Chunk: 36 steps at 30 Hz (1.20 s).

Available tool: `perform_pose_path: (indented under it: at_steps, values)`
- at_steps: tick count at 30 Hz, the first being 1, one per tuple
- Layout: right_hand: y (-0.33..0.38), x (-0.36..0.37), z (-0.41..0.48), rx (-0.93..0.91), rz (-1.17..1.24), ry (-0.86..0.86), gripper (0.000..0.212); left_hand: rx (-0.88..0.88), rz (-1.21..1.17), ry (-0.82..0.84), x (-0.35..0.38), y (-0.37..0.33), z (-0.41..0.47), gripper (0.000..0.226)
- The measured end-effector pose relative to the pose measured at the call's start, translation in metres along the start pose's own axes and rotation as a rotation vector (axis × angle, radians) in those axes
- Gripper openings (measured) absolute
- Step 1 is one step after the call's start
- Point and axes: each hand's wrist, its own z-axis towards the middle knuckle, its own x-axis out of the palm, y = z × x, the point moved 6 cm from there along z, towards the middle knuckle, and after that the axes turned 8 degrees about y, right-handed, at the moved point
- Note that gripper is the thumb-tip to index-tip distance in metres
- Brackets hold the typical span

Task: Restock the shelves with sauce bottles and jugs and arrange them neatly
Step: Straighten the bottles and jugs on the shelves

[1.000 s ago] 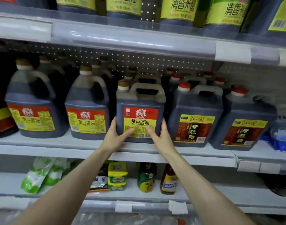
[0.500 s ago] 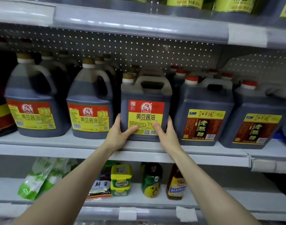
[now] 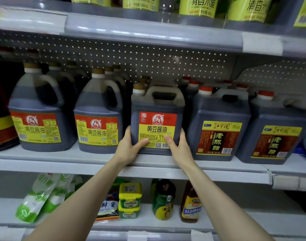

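A square soy sauce jug [image 3: 157, 108] with a red and yellow label and a gold cap stands upright at the front of the middle shelf [image 3: 62, 159]. My left hand [image 3: 129, 146] grips its lower left corner, thumb across the label. My right hand [image 3: 179, 148] grips the lower right corner the same way. Two rounder soy sauce jugs [image 3: 98, 117] [image 3: 37, 112] stand to its left. Two vinegar jugs [image 3: 220, 126] [image 3: 273, 131] with red caps stand to its right. More jugs line up behind each front one.
The upper shelf [image 3: 148, 30] carries green-labelled vinegar bottles [image 3: 199, 6]. On the lower shelf [image 3: 148, 221] are green and white pouches [image 3: 39, 197], stacked yellow tubs [image 3: 130, 199], a green jar [image 3: 163, 200] and a small amber bottle [image 3: 190, 204]. A perforated back panel [image 3: 148, 61] closes the shelf.
My view has shifted closer and slightly up. Both hands stay on the square jug's lower corners, and the jug sits slightly further left and squarer to the shelf front.
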Motion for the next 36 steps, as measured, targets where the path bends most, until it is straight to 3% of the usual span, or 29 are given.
perform_pose_path:
  at_steps: [14, 20, 25, 36]
  values:
    - [-0.0021, 0.0013, 0.0047, 0.010, -0.011, -0.006, 0.067, -0.035, -0.019, 0.033, 0.0018, 0.0056, 0.0029, 0.074]
    - [-0.0031, 0.0021, 0.0059, 0.008, -0.005, 0.008, 0.067, -0.032, -0.038, 0.054, 0.0022, 0.0055, 0.0021, 0.090]
    - [-0.0047, 0.0017, 0.0051, 0.006, -0.012, -0.003, 0.065, -0.023, -0.043, 0.041, 0.0034, 0.0064, 0.0031, 0.075]
    - [-0.0037, 0.0000, 0.0025, -0.002, -0.044, -0.029, 0.064, -0.006, -0.023, 0.012, 0.0026, 0.0040, 0.0016, 0.072]
